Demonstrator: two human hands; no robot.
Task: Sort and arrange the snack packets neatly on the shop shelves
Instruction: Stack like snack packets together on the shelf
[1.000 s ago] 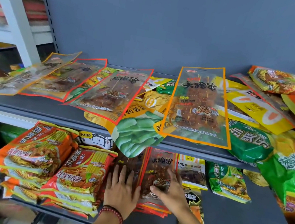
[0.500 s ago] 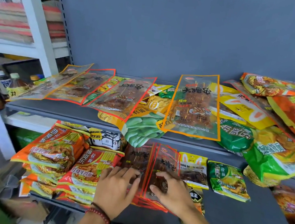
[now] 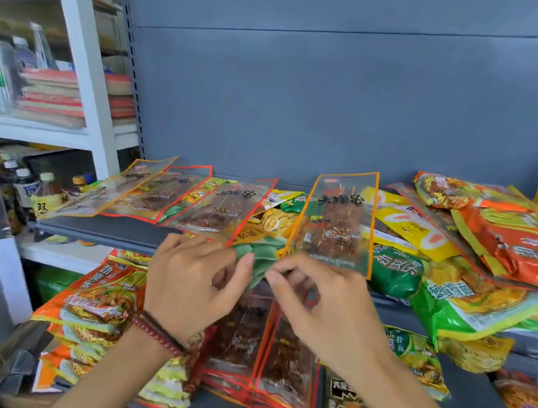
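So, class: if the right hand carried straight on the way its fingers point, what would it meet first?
Probably the green packet overhanging the upper shelf edge, just beyond the right hand; depth is unclear.

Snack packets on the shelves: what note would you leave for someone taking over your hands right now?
Left grip and right grip: fingers curled at the upper shelf's front edge, either side of the green packet hanging over it; whether they pinch it is unclear.
Done: red-edged clear packets stacked on the lower shelf, beside orange noodle packets.
To do: several clear packets lie fanned out on the upper shelf; its right side is a mixed heap.
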